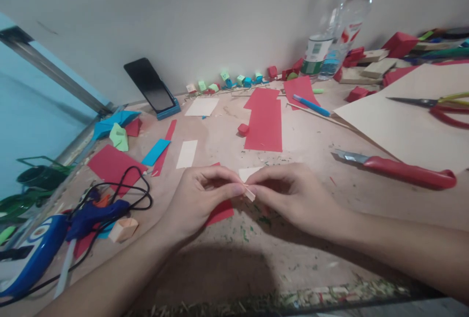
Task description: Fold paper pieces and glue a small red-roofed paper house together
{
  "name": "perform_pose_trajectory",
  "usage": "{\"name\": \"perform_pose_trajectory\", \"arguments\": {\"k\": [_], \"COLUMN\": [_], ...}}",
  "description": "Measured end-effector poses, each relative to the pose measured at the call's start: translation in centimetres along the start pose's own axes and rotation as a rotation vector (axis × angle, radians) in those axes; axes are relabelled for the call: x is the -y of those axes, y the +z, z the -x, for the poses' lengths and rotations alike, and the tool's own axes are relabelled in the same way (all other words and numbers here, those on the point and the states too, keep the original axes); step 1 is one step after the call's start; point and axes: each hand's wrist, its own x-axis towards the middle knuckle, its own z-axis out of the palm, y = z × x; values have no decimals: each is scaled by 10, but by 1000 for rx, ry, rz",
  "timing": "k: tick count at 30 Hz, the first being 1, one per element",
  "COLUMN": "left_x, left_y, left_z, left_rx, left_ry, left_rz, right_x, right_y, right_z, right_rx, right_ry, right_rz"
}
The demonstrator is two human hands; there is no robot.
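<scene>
Between my two hands, above the middle of the table, is a small pale folded paper piece. My left hand pinches its left side between thumb and forefinger. From the right, my right hand pinches the same piece, and the fingertips of both hands nearly meet. A white paper scrap shows just behind the fingertips. Red paper lies partly hidden under my left hand. A small red folded paper piece rests farther back, beside a red paper strip.
At right lie a red-handled knife and scissors on a large pale sheet. Left are a blue glue gun, its cable and a peach paper box. Behind stand a phone and bottles.
</scene>
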Motion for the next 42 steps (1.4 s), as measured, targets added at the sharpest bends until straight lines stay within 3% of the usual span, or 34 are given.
{"name": "perform_pose_trajectory", "arguments": {"k": [5, 10, 19, 27, 30, 36, 42], "left_x": [-1, -3, 3, -5, -6, 0, 1], "left_y": [-1, 0, 0, -7, -7, -2, -3], "left_z": [3, 7, 8, 6, 4, 2, 2], "left_rx": [-23, -59, 12, 68, 76, -33, -11], "left_ry": [60, 131, 198, 257, 261, 144, 200], "left_rz": [-49, -183, -215, -245, -270, -146, -196], "right_x": [4, 2, -5, -5, -5, -5, -5], "right_y": [-3, -2, 0, -3, -3, -2, -4], "right_z": [2, 2, 2, 0, 1, 1, 2], "right_rx": [2, -64, -88, -138, -142, -159, -89], "right_ry": [-35, -82, -198, -276, -311, -327, -310], "right_rz": [-19, 114, 210, 286, 308, 313, 270]}}
